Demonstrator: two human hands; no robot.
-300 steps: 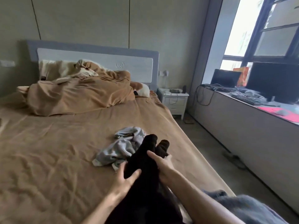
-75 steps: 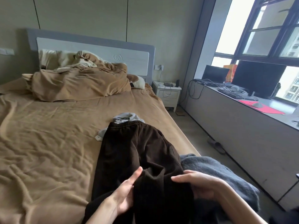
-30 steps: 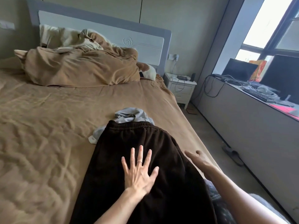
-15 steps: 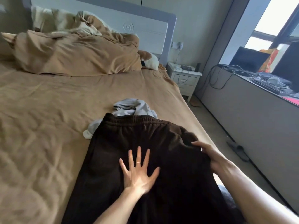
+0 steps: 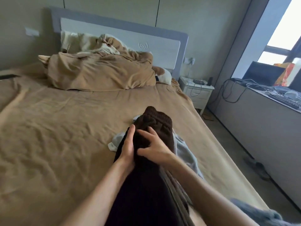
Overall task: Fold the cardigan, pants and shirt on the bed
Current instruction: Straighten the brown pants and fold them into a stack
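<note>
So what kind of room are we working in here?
A bedroom, by the look of it: a wide bed with a padded headboard, a white nightstand beside it, and a desk ledge with a keyboard under the window.

Tan-sheeted bed carries dark pants, pale shirt (crumpled), duvet.

Grey-framed white headboard against panelled beige wall. Rumpled tan duvet heaped below it. White two-drawer nightstand at far right corner. Daylight through dark-framed window; long grey counter beneath, cluttered with cables.
</note>
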